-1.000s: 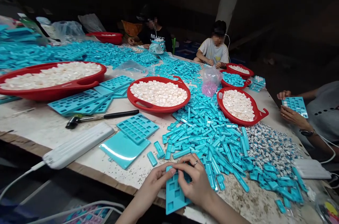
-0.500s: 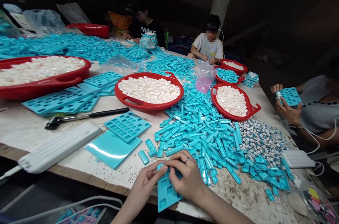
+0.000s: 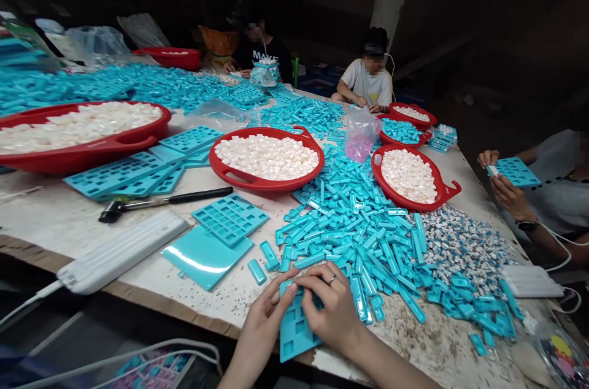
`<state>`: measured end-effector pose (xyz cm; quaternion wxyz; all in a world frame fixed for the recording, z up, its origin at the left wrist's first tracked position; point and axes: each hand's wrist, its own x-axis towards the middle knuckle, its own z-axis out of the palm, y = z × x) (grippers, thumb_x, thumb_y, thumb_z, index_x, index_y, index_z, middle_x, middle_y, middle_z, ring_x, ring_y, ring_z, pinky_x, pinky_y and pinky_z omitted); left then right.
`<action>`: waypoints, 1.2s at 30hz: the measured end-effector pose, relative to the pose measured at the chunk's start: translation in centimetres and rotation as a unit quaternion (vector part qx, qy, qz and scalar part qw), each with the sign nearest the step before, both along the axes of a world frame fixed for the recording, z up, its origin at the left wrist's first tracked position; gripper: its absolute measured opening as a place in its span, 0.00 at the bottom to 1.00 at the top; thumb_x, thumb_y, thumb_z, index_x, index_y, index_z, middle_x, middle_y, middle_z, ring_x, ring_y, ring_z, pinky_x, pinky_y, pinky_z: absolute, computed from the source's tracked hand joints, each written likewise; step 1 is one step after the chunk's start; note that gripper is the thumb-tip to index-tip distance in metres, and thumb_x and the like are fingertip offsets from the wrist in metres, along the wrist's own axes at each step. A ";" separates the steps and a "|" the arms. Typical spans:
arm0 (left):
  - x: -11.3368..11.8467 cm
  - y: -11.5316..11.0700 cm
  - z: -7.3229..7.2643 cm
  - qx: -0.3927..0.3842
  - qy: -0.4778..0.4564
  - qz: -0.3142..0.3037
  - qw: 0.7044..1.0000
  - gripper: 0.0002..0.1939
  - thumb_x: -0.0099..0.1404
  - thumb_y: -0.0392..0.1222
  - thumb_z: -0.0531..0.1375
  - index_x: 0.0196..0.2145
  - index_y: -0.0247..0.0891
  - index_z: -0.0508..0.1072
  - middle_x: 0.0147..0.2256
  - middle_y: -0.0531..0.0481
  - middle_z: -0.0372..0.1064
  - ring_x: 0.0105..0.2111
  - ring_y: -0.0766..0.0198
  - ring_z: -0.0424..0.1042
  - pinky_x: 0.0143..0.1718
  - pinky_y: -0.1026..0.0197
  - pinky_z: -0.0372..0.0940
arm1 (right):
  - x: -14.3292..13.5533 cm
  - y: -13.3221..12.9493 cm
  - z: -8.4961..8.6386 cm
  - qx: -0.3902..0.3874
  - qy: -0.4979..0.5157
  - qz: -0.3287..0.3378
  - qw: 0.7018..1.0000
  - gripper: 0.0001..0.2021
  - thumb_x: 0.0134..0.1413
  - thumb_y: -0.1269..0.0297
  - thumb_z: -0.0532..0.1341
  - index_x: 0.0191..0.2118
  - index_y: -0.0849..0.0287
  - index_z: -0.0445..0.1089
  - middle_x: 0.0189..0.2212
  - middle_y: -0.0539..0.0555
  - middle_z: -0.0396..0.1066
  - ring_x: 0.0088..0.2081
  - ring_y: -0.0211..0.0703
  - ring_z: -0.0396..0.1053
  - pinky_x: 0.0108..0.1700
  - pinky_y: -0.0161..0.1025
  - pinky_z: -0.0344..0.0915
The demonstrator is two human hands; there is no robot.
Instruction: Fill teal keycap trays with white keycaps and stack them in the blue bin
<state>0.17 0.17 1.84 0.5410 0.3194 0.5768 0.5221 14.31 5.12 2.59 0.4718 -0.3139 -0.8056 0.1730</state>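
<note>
At the table's near edge, my left hand [image 3: 267, 318] grips the far left corner of a turquoise plastic plate with square openings [image 3: 294, 334], thumb on top. My right hand [image 3: 332, 306], with a ring on one finger, bends over the same plate, its fingertips closed near the top edge. Whether a small piece sits between those fingertips is hidden. Just beyond lies a heap of long turquoise plastic pieces [image 3: 368, 242]. To the left rest another plate with square openings [image 3: 230, 218] and a smooth turquoise panel [image 3: 207, 257], partly overlapping.
Red baskets of white pieces [image 3: 267, 184] stand across the table. A black-handled hammer-like tool [image 3: 197, 196] and a white power strip [image 3: 124, 251] lie left. Small white-and-blue parts [image 3: 464, 248] are piled right, near a white box [image 3: 531, 280]. A co-worker's hands [image 3: 508, 192] hold a similar plate; two other people sit beyond.
The whole view has shifted slightly, so things appear further right. My hands keep nearly the same hold on the plate. The co-worker at right has moved their hands on their plate.
</note>
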 end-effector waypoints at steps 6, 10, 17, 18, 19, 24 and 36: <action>1.0 -0.5 -1.7 0.038 0.038 0.062 0.997 0.29 0.58 0.66 0.66 0.44 0.38 0.77 0.46 0.44 0.79 0.51 0.48 0.75 0.53 0.55 0.69 | -0.1 -0.1 -0.1 0.039 -0.012 -0.008 0.999 0.14 0.61 0.75 0.55 0.44 0.55 0.75 0.34 0.53 0.75 0.36 0.43 0.70 0.39 0.40 0.68; 1.3 -0.4 -2.0 0.056 0.035 0.092 0.994 0.27 0.59 0.65 0.66 0.43 0.38 0.77 0.43 0.44 0.79 0.50 0.48 0.76 0.54 0.54 0.68 | -0.1 -0.3 -0.1 0.046 -0.022 -0.008 0.999 0.13 0.62 0.75 0.55 0.46 0.56 0.74 0.34 0.53 0.75 0.35 0.43 0.70 0.39 0.40 0.67; 1.9 -0.1 -0.6 0.084 0.012 0.095 0.992 0.19 0.62 0.58 0.66 0.37 0.37 0.76 0.38 0.46 0.78 0.44 0.54 0.76 0.49 0.59 0.68 | 0.0 -0.6 -0.2 0.047 -0.038 -0.004 0.998 0.15 0.64 0.75 0.55 0.50 0.57 0.73 0.36 0.53 0.76 0.36 0.44 0.71 0.41 0.42 0.66; 2.0 -0.1 -0.4 0.088 0.010 0.095 0.991 0.19 0.62 0.57 0.66 0.36 0.37 0.75 0.37 0.47 0.78 0.42 0.55 0.76 0.48 0.60 0.68 | 0.0 -0.7 -0.2 0.051 -0.041 -0.003 0.998 0.15 0.64 0.75 0.55 0.51 0.58 0.73 0.37 0.53 0.77 0.37 0.44 0.71 0.41 0.42 0.65; 2.1 -0.1 -0.3 0.092 0.008 0.097 0.991 0.18 0.62 0.57 0.66 0.35 0.37 0.75 0.36 0.47 0.77 0.41 0.56 0.76 0.46 0.60 0.68 | 0.0 -0.7 -0.2 0.056 -0.042 -0.002 0.998 0.15 0.63 0.76 0.56 0.51 0.58 0.73 0.37 0.53 0.77 0.37 0.44 0.71 0.41 0.42 0.65; 2.3 -0.1 0.0 0.093 0.031 0.099 0.990 0.19 0.63 0.58 0.64 0.32 0.37 0.72 0.32 0.49 0.75 0.37 0.58 0.74 0.43 0.61 0.68 | 0.0 -0.9 0.0 0.076 -0.042 -0.017 0.996 0.15 0.64 0.75 0.56 0.51 0.57 0.73 0.38 0.53 0.77 0.38 0.44 0.71 0.43 0.43 0.63; 1.0 -2.5 -1.5 0.069 0.060 0.003 0.996 0.31 0.59 0.59 0.66 0.55 0.41 0.72 0.54 0.41 0.75 0.55 0.48 0.74 0.52 0.56 0.72 | 1.2 -0.3 3.9 -0.056 -0.145 0.028 0.987 0.13 0.69 0.56 0.58 0.51 0.54 0.73 0.44 0.52 0.79 0.46 0.45 0.74 0.51 0.44 0.59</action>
